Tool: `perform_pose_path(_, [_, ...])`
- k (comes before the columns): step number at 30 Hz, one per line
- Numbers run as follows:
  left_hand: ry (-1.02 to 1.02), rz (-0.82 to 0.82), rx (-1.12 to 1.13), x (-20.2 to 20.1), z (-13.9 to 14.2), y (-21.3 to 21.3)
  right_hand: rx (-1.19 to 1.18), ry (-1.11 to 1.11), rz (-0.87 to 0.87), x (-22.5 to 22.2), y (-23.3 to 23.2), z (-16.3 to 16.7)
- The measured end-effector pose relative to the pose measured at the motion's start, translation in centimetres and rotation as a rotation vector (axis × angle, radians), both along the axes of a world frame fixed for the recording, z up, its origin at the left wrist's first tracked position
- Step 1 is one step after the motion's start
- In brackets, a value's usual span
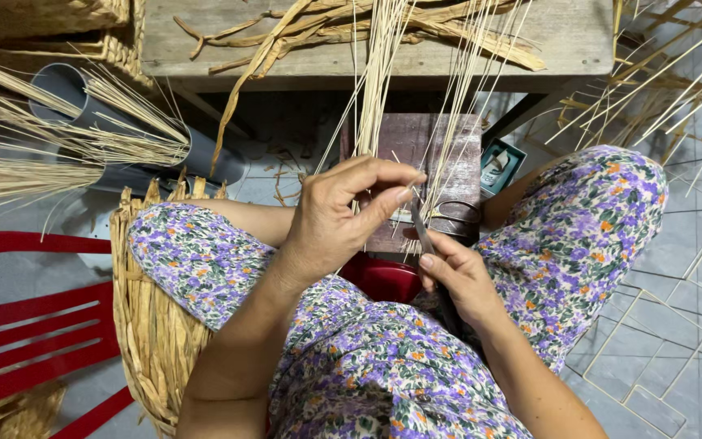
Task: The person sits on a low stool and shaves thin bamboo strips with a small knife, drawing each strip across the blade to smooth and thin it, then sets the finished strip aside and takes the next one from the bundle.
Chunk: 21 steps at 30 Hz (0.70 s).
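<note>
1. Nearest you, your lap in the floral-print clothing (383,366) fills the lower middle of the view, with a woven straw basket (152,325) leaning against your left knee and a red plastic chair (26,325) beyond it.
2. Your right hand (461,280) is closed around a thin dark blade-like tool (426,236), thumb pressed along it, its tip pointing up toward the other hand.
3. Your left hand (339,219) is curled nearly shut, thumb and forefinger pinching the thin pale reed strands (383,89) just above the tool's tip.
4. Those strands look light, springy and easily split or kinked, so a pinch low down near the working point, as you have it, seems the surest place to hold them; higher up they fan out loose.
5. Just past your hands a dark wooden block (436,154) stands with a pair of scissors (452,213) lying on it.
6. Farther off, the wooden table (562,41) carries flat dried leaf strips (465,28).
7. To the far left, a grey pipe (67,89) holds bundles of dry straw (34,138).
</note>
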State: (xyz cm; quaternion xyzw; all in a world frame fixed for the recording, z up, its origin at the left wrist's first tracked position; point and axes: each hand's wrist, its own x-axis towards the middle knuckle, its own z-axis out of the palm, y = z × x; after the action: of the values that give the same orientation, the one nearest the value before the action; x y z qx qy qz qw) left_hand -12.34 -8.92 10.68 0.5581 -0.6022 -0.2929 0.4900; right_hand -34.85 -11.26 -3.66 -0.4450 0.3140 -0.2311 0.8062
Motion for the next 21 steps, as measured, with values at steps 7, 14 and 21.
perform_pose_path(7, [0.08,0.036,0.059,-0.8,-1.7,-0.1,-0.057,-0.192,-0.081,-0.5,-0.3,3.3])
perform_pose_path(14, [-0.019,-0.014,0.211,-1.9,-4.2,0.8,-0.122,-0.193,-0.122,1.1,-3.4,6.2])
perform_pose_path(21, [0.237,-0.012,0.432,0.5,-6.8,3.6,-0.086,-0.338,-0.286,0.1,-6.3,7.9])
